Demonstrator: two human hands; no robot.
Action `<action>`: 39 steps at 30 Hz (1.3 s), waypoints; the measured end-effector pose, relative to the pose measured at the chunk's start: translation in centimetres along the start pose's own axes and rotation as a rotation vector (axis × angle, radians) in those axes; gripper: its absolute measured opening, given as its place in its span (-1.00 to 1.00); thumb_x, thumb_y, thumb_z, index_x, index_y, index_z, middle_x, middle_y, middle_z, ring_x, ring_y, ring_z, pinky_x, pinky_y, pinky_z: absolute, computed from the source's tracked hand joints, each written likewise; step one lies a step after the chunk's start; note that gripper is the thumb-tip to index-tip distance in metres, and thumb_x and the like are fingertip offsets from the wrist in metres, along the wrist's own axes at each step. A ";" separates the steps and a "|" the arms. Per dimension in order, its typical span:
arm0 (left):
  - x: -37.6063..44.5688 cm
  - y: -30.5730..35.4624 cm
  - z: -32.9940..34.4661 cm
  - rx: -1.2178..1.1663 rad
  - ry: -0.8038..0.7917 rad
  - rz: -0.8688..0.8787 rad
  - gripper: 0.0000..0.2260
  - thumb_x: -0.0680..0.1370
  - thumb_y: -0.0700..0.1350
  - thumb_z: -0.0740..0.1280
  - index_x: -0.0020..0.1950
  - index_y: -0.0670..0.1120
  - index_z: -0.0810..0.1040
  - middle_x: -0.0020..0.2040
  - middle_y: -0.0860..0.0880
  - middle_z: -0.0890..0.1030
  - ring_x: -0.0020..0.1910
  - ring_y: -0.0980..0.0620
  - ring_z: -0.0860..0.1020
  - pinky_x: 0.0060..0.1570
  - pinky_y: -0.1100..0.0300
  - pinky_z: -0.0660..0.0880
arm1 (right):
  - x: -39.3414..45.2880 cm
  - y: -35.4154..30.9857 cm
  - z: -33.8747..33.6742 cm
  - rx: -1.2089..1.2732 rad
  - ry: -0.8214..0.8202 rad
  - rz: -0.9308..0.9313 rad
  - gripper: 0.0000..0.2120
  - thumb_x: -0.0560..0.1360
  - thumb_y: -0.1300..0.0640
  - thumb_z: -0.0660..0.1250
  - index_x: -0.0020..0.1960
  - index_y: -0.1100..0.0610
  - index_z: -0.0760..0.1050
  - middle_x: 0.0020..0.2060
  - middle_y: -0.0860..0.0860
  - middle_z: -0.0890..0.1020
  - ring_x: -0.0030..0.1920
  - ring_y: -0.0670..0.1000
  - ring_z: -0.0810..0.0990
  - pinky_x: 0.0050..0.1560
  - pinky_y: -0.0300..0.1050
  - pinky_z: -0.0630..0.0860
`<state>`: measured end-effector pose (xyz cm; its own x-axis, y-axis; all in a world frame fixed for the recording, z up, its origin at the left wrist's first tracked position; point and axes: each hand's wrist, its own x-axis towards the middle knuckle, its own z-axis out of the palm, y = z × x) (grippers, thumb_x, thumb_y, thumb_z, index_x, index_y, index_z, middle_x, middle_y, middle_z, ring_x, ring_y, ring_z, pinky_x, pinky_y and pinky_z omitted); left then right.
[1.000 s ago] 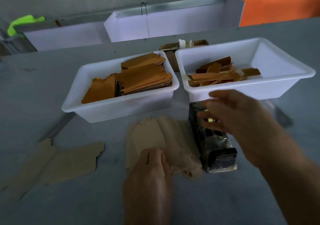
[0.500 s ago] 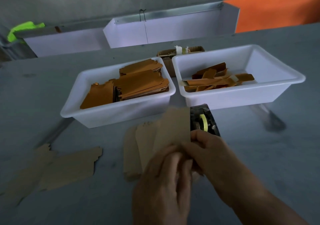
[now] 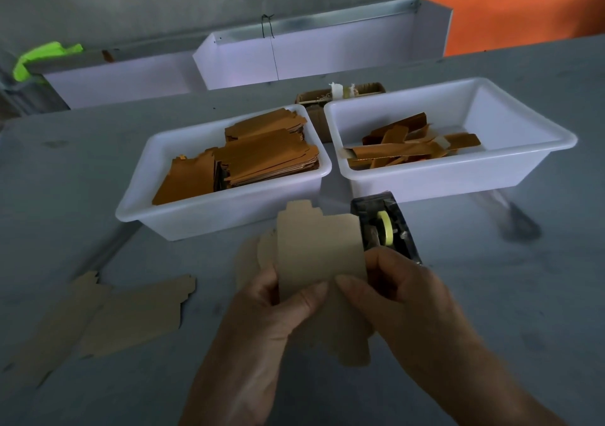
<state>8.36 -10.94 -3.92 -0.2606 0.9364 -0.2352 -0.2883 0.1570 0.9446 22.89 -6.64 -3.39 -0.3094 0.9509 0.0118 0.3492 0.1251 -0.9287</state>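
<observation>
A flat tan cardboard blank is held up over the grey table, tilted toward me. My left hand pinches its lower left edge with thumb on top. My right hand pinches the lower right edge, thumb on the front face. More tan blanks lie under and behind it. A black tape dispenser with a yellow-green roll stands just right of the blank, partly hidden by my right hand.
Two white bins stand behind: the left bin holds stacked brown blanks, the right bin holds brown folded strips. A small cardboard box sits between them at the back. Flat tan blanks lie on the table at left.
My right hand left the tape dispenser and came onto the blank. Both hands lifted one blank off the pile and now hold it raised by its lower edge.
</observation>
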 end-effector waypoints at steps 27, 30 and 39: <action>-1.4 -0.2 2.9 0.376 0.167 0.180 -0.91 0.44 -0.09 0.45 -0.21 -0.09 0.62 -0.40 -0.10 0.61 -0.42 -0.12 0.58 -0.45 0.01 0.57 | -2.8 -0.1 1.2 -0.168 0.290 -0.336 -0.78 0.53 -0.01 0.23 0.00 0.03 0.62 -0.30 -0.22 0.58 -0.32 -0.29 0.54 -0.32 -0.60 0.36; -1.8 0.3 2.8 0.279 0.039 0.124 -0.77 0.55 -0.07 0.32 -0.22 -0.17 0.59 -0.38 -0.20 0.55 -0.43 -0.08 0.52 -0.42 0.07 0.51 | -3.1 0.1 1.5 -0.095 0.250 -0.319 -0.83 0.50 0.15 0.35 0.06 -0.05 0.57 -0.48 -0.16 0.56 -0.48 -0.27 0.54 -0.44 -0.55 0.37; -2.2 0.3 1.5 0.321 -0.085 0.067 -0.80 0.55 -0.03 0.34 -0.26 -0.01 0.64 -0.41 0.04 0.57 -0.37 0.14 0.54 -0.33 0.32 0.44 | -3.1 0.4 0.9 -0.090 0.153 -0.155 -0.79 0.34 -0.07 0.39 -0.03 -0.16 0.51 -0.35 -0.11 0.62 -0.31 -0.20 0.60 -0.34 -0.45 0.48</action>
<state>10.22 -12.43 -2.78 -0.1877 0.9686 -0.1631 0.0352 0.1725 0.9844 23.21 -9.76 -4.11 -0.2301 0.9493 0.2143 0.3877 0.2914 -0.8745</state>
